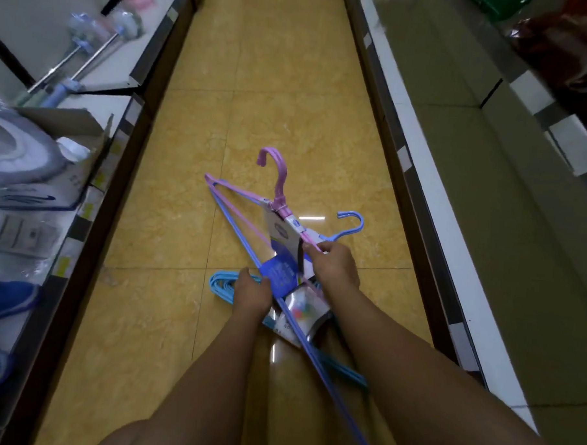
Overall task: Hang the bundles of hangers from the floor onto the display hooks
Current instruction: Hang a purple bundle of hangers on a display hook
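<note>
Above the yellow floor (171, 217), the left hand (252, 296) and right hand (334, 262) both grip a light, stiff hanger bundle (251, 227), probably best carried by its pink hook (274, 167)

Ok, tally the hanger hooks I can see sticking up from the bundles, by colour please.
Pink hanger hook: 1
Blue hanger hook: 1
Total: 2
Both rise beyond the right hand; the light blue bundle by the left hand shows no hook.
</note>
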Demonstrator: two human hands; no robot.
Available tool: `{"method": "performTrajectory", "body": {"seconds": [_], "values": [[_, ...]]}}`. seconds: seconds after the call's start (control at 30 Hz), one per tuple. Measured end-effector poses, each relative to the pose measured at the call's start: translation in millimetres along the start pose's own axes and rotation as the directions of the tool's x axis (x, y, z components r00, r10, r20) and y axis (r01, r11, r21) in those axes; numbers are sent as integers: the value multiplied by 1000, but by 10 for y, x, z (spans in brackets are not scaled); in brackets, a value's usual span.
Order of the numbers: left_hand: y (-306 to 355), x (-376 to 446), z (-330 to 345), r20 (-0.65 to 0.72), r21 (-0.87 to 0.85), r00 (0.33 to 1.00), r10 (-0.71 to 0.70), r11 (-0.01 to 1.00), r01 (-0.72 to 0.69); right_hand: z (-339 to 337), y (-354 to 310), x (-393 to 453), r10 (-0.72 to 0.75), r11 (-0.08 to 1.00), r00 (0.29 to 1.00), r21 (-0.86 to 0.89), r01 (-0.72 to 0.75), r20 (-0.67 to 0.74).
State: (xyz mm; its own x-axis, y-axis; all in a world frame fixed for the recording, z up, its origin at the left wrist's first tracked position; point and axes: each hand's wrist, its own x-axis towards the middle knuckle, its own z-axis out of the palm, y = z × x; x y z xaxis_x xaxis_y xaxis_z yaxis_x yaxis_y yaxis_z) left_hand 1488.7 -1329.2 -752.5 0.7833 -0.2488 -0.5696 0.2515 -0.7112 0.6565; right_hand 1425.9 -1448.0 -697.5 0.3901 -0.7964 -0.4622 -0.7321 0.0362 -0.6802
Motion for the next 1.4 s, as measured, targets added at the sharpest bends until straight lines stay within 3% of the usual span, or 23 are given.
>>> {"method": "performTrajectory", "body": {"seconds": [0.17, 0.4, 0.57, 0.73, 0.87, 1.03, 1.1, 1.23, 1.4], "values": [[407, -453, -500, -20, 91, 1000, -11, 996, 13, -513, -420, -330, -7, 983, 999, -182, -2, -44], [1397, -1219, -1178, -13, 93, 998, 57, 994, -55, -1267, -1321, -979, -63, 905, 988, -425, -2, -140], [2031, -1767, -1782, -56, 137, 996, 71, 989, -63, -1763, -2002, -1489, -176, 803, 983, -584, 119, -43], [2586, -2327, -2453, -82, 444, 985, 152, 890, -100, -2249, -2736, -1997, -291, 707, 955, -661, 253, 55], [2939, -2766, -2940, -119, 605, 956, 268, 783, -144, -2544, -3252, -2373, -379, 661, 920, -667, 344, 99], [3109, -3177, -3502, -114, 566, 947, 300, 803, -186, -2664, -3634, -2762, -418, 688, 871, -536, 489, 259], [3137, -3337, -3684, -110, 594, 944, 310, 782, -187, -2633, -3759, -2949, -450, 576, 807, -566, 590, 382], [3175, -3613, -3986, -111, 677, 942, 317, 718, -162, -2524, -3965, -3320, -529, 227, 648, -645, 730, 547], [2981, -3836, -4395, -173, 669, 942, 288, 736, -102, -2348, -4271, -3765, -508, 49, 562, -630, 775, 653]]}}
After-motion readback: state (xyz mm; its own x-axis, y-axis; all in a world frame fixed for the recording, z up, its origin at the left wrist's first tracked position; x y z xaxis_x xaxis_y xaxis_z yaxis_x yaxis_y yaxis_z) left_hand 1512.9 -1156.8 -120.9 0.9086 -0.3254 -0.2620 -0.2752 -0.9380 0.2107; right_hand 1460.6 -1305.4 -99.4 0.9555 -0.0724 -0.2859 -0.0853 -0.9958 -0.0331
